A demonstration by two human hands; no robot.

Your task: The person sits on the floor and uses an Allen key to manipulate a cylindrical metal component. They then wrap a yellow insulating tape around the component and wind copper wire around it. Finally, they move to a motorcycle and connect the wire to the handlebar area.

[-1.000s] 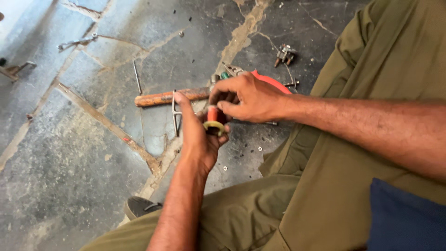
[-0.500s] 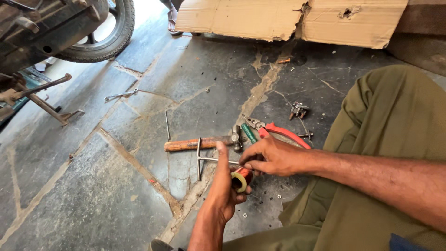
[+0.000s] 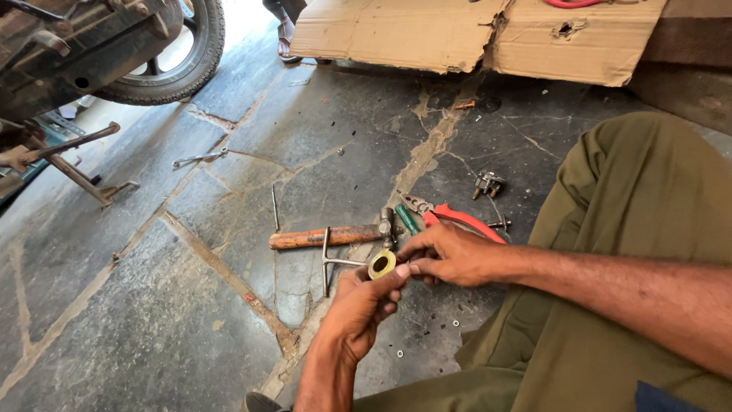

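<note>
Both hands pinch one small yellowish ring-shaped part [image 3: 381, 264]: left hand [image 3: 360, 305] beneath, right hand [image 3: 450, 255] gripping its edge; wooden-handled hammer [image 3: 328, 236] and red-handled pliers [image 3: 457, 220] lie unused on the stone floor [image 3: 152, 320].

Small ring [image 3: 381, 265], yellowish with a dull metallic sheen, pinched between bare left hand [image 3: 362, 305] and right hand [image 3: 450, 254]. Hammer [image 3: 335, 236]: worn, matt wooden handle, grey steel head; T-shaped wrench [image 3: 328, 262] and open spanner [image 3: 200, 158] of bare, lightly shining metal; pliers [image 3: 450, 217] with smooth red plastic grips. Floor [image 3: 152, 320]: rough, cracked grey stone slabs, dusty; cardboard sheet [image 3: 473, 34] torn, matt brown paper; trousers [image 3: 640, 198] matt olive cloth.
</note>
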